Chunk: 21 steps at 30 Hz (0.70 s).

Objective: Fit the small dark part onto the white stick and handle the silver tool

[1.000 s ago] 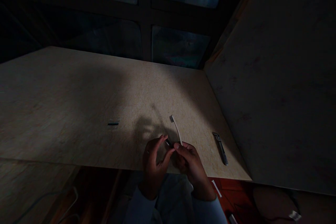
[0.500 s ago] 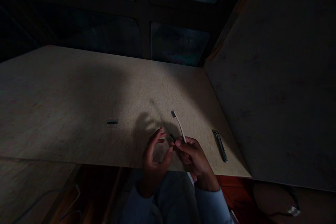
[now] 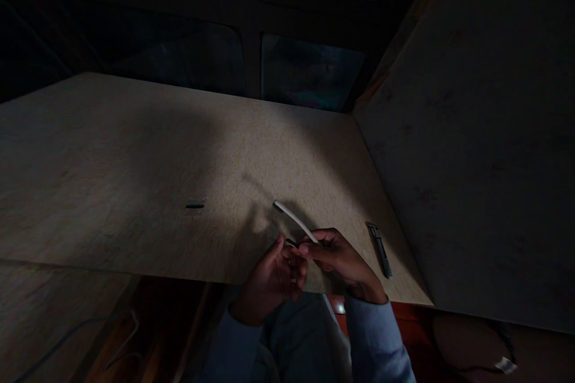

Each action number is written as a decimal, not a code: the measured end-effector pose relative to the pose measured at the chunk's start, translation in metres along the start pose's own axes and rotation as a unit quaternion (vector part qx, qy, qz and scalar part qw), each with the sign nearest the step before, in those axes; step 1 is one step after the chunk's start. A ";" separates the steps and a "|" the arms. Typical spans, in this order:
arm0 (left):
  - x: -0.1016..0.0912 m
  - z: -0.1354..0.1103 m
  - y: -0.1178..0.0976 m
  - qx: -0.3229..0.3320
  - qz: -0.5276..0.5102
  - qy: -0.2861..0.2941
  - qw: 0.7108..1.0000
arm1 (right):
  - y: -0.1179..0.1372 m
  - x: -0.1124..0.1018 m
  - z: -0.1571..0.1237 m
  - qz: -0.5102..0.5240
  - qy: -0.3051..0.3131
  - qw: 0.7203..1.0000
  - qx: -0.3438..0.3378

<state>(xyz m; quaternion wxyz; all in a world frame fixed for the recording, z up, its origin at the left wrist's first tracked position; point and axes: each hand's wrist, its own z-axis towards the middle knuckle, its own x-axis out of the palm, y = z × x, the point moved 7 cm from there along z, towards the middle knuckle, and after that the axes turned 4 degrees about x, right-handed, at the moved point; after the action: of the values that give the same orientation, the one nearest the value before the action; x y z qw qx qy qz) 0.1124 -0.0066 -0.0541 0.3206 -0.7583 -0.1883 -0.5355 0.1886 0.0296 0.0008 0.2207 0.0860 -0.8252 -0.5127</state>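
Observation:
My right hand (image 3: 341,260) is closed round the handle of a white toothbrush (image 3: 294,220), whose head points up and to the left over the beige table (image 3: 135,167). My left hand (image 3: 274,278) sits just beside it, fingers curled, its thumb and fingertips pinching a small dark piece (image 3: 291,243) right at the toothbrush handle. Both hands hover at the table's near edge in dim light. Light blue sleeves cover both wrists.
A dark slim tool (image 3: 380,249) lies on the table to the right of my hands. A small dark strip (image 3: 194,206) lies further left. A beige side panel (image 3: 471,131) rises on the right; dark glass panes (image 3: 309,72) stand behind the table.
The toothbrush has tipped from nearly upright to leaning left. My left hand's fingers have closed in on the small dark piece beside my right hand.

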 end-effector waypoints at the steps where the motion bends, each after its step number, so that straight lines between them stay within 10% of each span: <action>1: -0.001 0.000 0.000 -0.001 -0.008 -0.011 1.000 | -0.003 -0.004 0.001 -0.006 -0.006 1.000 0.006; 13: -0.009 0.000 0.000 0.020 -0.057 -0.106 0.992 | -0.010 -0.019 0.012 -0.052 0.010 0.999 -0.007; 21: -0.005 0.007 -0.010 0.074 -0.180 -0.122 0.973 | -0.013 -0.033 -0.009 -0.010 -0.150 0.985 -0.085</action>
<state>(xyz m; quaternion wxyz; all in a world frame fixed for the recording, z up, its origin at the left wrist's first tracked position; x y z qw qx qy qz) 0.1093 0.0059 -0.0580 0.2489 -0.7458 -0.3980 -0.4726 0.2210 0.0288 -0.0167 0.0957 -0.0025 -0.8013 -0.5906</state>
